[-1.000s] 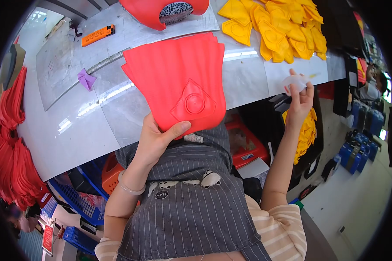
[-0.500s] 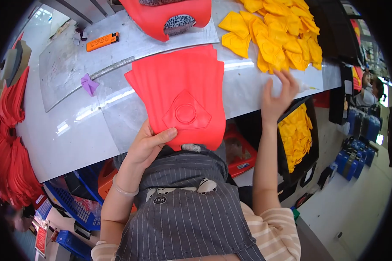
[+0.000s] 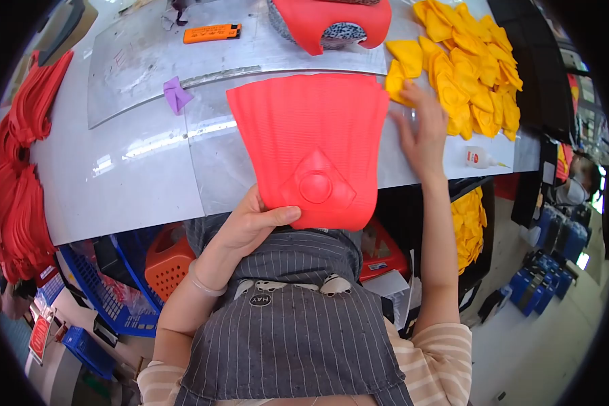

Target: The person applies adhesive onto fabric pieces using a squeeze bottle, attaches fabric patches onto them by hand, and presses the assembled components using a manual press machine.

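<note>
My left hand grips the lower left edge of a fanned stack of red sheet pieces, its thumb lying on top. The front piece carries a raised diamond shape with a round ring in it. To the right of the stack, my right hand is open, thumb and fingers apart. Its fingertips overlap the edge of a yellow shaped piece at the near left of the yellow pile. Whether they touch that piece I cannot tell.
A red piece on a speckled form stands at the back. An orange box-cutter-like item, a purple scrap and a small white bottle lie on the table. Red strips hang at left; more yellow pieces sit below.
My right hand has moved left relative to the pile, toward its near left pieces, uncovering the white bottle. The view has shifted. My left hand keeps hold of the red stack.
</note>
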### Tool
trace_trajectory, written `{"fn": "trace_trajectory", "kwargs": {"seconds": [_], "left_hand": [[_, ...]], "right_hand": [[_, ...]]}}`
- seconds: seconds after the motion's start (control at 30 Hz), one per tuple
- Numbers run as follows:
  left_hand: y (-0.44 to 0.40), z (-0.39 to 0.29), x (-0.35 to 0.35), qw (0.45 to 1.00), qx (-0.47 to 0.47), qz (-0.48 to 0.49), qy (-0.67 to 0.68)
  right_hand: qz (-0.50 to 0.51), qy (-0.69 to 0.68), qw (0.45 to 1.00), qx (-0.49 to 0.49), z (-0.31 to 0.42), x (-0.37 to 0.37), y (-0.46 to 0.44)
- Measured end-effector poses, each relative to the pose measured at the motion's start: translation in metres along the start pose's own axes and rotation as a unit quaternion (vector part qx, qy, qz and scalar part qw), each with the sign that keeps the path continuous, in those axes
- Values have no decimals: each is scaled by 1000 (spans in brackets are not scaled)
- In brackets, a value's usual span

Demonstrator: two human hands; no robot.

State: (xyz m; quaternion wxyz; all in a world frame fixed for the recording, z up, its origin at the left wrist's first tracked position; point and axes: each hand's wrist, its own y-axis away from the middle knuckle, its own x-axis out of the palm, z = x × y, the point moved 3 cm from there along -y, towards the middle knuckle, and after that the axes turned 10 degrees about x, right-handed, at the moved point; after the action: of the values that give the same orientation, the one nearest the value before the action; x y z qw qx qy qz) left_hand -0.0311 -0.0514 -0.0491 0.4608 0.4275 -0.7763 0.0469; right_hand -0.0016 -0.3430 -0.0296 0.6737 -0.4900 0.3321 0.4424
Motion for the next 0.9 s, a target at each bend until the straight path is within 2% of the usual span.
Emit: {"fn": "trace_trajectory", "kwargs": {"seconds": [0.1, 0.13, 0.23, 0.27, 0.3, 0.33, 0.43, 0.53, 0.63, 0.77, 0.9], "left_hand": [[-2, -2, -3, 1000, -4, -5, 10], [-2, -2, -3, 1000, -8, -12, 2], [-5, -4, 1, 1000, -7, 3, -5], [-4, -4, 2, 1000, -7, 2, -10], [-4, -5, 3, 1000, -5, -1, -14], [-3, -5, 4, 1000, -3, -5, -17], [-2, -2, 3, 1000, 4, -14, -19], [-1, -2, 5, 999, 4, 0, -36], [-1, 0, 3, 994, 22, 3, -105], [-2, -2, 4, 994, 8, 15, -107], [-1, -1, 3, 993, 12, 11, -113]], "right_hand": [[9, -75, 996, 44, 0, -4, 20], [-16, -57, 998, 25, 1, -5, 22], [-37, -52, 987, 148, -16, 0, 34], [-51, -192, 951, 236, -22, -1, 36], [-62, -327, 888, 318, -18, -5, 34], [-70, -453, 799, 390, -12, -8, 32], [10, -550, 745, 378, 21, -30, 31], [167, -517, 748, 382, 57, -49, 40], [186, -516, 742, 385, 86, -51, 51], [194, -547, 720, 382, 103, -36, 70], [188, -549, 721, 378, 114, -28, 73]]}}
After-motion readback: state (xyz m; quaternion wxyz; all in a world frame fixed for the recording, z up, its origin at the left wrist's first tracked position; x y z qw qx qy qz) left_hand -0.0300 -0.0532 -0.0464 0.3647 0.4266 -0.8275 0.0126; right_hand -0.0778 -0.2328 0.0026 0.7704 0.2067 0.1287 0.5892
